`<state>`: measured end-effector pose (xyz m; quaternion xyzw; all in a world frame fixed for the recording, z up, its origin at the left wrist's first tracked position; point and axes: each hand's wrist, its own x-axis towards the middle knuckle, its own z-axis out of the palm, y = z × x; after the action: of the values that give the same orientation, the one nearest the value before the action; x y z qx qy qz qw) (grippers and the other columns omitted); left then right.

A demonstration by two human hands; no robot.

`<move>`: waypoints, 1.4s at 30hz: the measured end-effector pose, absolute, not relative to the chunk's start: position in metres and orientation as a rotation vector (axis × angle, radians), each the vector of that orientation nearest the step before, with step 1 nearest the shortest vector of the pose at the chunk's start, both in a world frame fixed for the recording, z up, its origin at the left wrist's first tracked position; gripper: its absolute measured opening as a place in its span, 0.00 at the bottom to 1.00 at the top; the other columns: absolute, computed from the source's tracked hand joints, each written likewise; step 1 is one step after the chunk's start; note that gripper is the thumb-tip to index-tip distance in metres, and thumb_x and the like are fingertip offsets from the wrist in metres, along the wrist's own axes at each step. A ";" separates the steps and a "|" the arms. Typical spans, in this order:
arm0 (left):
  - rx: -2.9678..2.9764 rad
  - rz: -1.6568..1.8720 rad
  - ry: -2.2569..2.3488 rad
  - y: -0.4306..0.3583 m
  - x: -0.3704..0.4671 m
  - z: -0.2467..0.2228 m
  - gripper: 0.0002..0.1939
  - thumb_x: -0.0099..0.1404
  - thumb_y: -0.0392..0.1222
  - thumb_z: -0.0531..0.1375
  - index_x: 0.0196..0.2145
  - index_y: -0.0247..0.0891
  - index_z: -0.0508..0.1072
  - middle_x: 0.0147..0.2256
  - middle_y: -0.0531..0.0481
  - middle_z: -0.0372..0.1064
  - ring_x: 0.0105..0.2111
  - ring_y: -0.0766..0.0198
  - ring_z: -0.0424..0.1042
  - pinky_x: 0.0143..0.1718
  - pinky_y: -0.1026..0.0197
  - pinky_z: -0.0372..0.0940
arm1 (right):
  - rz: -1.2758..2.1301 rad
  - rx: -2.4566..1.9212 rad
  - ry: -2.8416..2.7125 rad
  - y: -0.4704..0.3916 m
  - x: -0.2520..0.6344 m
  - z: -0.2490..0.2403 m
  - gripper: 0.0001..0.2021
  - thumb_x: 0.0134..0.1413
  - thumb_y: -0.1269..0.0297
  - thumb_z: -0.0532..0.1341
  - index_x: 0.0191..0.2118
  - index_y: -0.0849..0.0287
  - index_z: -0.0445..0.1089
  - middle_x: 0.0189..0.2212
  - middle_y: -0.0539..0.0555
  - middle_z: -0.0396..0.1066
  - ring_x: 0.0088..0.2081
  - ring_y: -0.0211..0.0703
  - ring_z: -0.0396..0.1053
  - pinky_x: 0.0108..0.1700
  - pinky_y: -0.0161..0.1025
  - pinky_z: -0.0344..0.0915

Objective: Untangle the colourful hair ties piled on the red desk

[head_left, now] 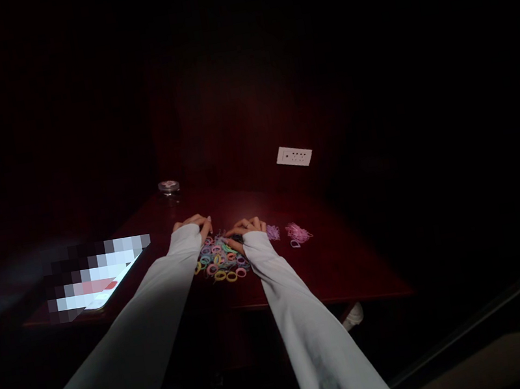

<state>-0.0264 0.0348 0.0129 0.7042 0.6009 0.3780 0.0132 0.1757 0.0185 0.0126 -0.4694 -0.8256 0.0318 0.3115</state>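
Note:
A loose pile of coloured hair ties (223,259), yellow, pink, blue and green among them, lies on the dark red table (341,267). At the pile's upper left edge is my left hand (195,223), its fingers bent downward and somewhat apart. My right hand (245,228) reaches over the pile's right side, thumb apart from the curved fingers. I make out nothing held in either hand, though the fingertips are small and dim. A small purple bunch of bands (273,232) sits just right of my right hand, and a pink bunch (298,232) farther right.
A lit screen (111,285), partly pixelated, lies at the table's left. A small round clear container (169,187) stands at the far left corner. A white socket plate (294,156) is on the wall behind. Below the right edge shows a white object (353,316). The surroundings are very dark.

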 end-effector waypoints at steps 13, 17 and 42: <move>2.412 0.957 1.808 0.052 -0.027 -0.003 0.23 0.74 0.50 0.49 0.29 0.41 0.78 0.38 0.47 0.78 0.42 0.55 0.73 0.45 0.54 0.59 | 0.102 -1.231 -2.162 0.027 0.172 0.008 0.10 0.63 0.49 0.65 0.41 0.44 0.83 0.45 0.51 0.75 0.50 0.49 0.57 0.53 0.46 0.49; 2.490 0.933 1.747 0.054 -0.027 -0.007 0.22 0.74 0.51 0.50 0.31 0.41 0.78 0.37 0.47 0.78 0.42 0.55 0.71 0.44 0.54 0.59 | 0.111 -1.228 -2.141 0.026 0.173 0.009 0.10 0.64 0.50 0.65 0.40 0.45 0.83 0.44 0.51 0.76 0.51 0.48 0.58 0.54 0.46 0.49; 2.367 1.230 1.542 0.044 -0.019 0.006 0.19 0.74 0.49 0.51 0.31 0.42 0.77 0.41 0.50 0.77 0.44 0.56 0.70 0.49 0.52 0.59 | 0.012 -1.277 -2.155 0.021 0.178 0.016 0.13 0.65 0.48 0.63 0.45 0.44 0.81 0.43 0.49 0.79 0.50 0.48 0.61 0.53 0.44 0.48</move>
<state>-0.0193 0.0441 0.0064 0.7678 0.5003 0.3990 0.0301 0.1778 0.0212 0.0157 -0.4842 -0.8171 0.0045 0.3130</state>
